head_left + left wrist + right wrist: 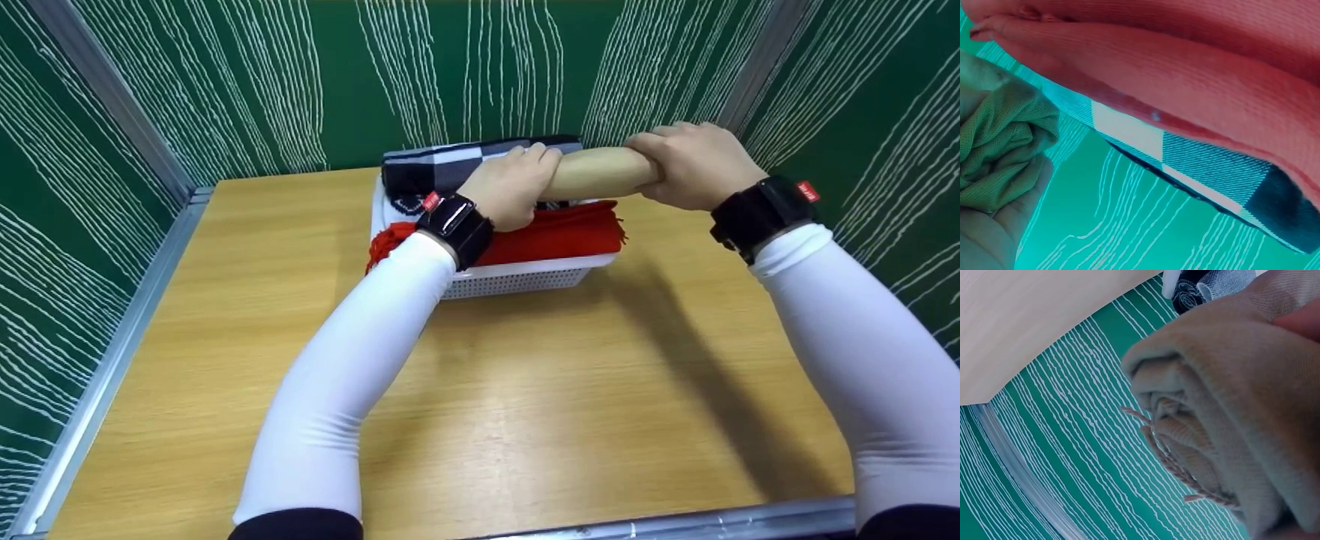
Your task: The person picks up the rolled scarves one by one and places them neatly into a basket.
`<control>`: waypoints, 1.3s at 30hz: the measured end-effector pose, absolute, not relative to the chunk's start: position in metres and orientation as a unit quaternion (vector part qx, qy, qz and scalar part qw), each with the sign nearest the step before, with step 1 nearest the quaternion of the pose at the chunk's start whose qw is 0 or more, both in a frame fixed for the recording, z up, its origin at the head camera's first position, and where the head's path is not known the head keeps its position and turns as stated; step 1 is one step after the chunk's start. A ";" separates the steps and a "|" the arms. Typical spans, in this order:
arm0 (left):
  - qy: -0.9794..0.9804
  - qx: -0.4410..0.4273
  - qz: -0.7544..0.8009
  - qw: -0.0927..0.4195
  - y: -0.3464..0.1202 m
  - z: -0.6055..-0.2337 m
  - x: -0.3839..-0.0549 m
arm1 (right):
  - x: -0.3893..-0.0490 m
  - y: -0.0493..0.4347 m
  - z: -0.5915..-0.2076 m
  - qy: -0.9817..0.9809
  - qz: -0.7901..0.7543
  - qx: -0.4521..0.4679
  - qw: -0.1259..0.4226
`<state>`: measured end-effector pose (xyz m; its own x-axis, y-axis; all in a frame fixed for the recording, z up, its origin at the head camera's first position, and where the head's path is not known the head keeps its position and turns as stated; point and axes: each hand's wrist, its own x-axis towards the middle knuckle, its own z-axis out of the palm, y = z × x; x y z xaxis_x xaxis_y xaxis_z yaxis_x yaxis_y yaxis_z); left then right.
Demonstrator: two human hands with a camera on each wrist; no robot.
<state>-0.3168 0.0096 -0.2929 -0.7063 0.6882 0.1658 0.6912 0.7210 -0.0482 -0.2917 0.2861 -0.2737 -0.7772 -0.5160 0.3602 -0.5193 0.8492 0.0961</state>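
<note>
Both hands hold a rolled beige scarf over a white basket. My left hand grips its left end, and my right hand grips the right end. The roll's coiled end with thin twisted fringe fills much of the right wrist view. Below the left hand, a red fringed scarf lies along the basket's front. A black, grey and white checked scarf is rolled at the back. In the left wrist view, the red cloth overlaps the checked one, with the bunched beige scarf at the left.
The basket stands on a wooden table near its back edge. Green walls with white wavy lines rise behind and at both sides. Metal rails run along the table's sides and front. A dark patterned cloth shows inside the basket.
</note>
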 end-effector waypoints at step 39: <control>-0.929 -0.358 -0.023 0.086 -0.033 -0.291 -0.320 | -0.300 0.253 -0.278 -0.934 0.038 0.289 0.205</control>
